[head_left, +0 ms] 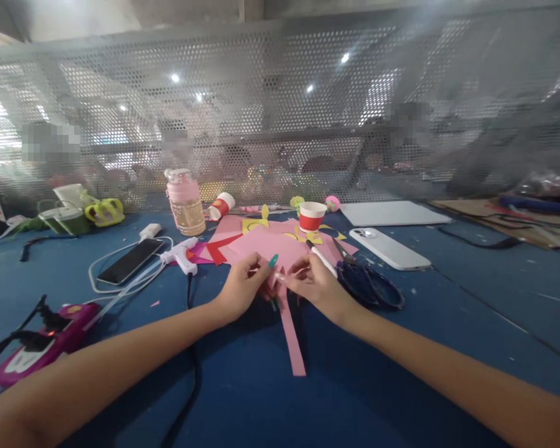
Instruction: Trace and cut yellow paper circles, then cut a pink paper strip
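A long pink paper strip hangs down between my two hands above the blue table. My left hand is closed, its thumb with a teal nail pressed near the strip's upper end. My right hand pinches the same end from the other side. The folded part of the strip is partly hidden by my fingers. Just beyond my hands lie pink paper sheets with yellow cutouts and a red paper piece. Scissors with dark blue handles and a white pen are beside my right hand.
A red-and-white paper cup stands on the sheets; another cup lies tipped. At left are a glue gun, a black phone, a pink-capped bottle and a purple power strip. A white phone lies at right.
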Demonstrator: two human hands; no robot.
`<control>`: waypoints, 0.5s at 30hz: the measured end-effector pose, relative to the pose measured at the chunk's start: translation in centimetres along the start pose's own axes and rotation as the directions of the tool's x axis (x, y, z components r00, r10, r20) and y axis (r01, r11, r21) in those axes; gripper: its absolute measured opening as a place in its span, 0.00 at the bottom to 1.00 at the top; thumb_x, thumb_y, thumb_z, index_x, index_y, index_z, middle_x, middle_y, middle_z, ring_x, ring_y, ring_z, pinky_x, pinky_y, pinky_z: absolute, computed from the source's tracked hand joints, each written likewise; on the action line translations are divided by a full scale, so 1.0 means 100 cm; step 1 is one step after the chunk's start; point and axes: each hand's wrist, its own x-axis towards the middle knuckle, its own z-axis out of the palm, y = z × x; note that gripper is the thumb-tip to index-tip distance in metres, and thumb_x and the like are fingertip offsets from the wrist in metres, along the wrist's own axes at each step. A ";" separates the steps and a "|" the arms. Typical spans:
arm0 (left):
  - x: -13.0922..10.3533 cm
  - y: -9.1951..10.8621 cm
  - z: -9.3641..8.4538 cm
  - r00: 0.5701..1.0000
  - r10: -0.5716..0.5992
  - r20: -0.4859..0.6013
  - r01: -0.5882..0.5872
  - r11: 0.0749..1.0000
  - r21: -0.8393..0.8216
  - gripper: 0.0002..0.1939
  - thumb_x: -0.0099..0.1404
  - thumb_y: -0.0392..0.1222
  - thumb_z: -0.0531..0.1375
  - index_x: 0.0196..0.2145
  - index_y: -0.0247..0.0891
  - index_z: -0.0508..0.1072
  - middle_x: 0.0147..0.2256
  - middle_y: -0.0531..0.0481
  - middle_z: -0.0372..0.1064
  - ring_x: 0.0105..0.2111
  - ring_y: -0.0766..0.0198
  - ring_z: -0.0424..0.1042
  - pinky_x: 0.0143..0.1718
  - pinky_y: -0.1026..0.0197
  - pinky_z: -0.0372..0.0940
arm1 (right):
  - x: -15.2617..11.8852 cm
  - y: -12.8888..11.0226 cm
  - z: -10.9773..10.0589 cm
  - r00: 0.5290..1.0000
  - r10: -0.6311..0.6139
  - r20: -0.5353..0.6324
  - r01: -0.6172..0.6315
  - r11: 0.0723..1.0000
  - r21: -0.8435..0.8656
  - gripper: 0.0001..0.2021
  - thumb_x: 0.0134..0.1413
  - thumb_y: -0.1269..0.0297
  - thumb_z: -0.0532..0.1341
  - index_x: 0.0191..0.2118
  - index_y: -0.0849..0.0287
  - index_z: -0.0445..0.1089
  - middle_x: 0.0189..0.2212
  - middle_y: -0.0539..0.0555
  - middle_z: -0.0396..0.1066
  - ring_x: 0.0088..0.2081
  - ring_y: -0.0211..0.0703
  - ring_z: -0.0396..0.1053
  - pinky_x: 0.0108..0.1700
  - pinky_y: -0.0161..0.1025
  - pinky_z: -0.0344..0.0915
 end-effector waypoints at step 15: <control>-0.006 0.004 0.001 0.990 0.041 -0.137 -0.023 0.992 0.128 0.08 0.58 0.44 0.54 0.26 0.38 0.61 0.19 0.59 0.60 0.15 0.72 0.64 0.17 0.68 0.60 | -0.005 0.006 0.000 0.942 0.103 0.319 -0.151 0.980 0.130 0.24 0.36 0.43 0.64 0.26 0.57 0.56 0.19 0.45 0.66 0.16 0.38 0.68 0.18 0.36 0.64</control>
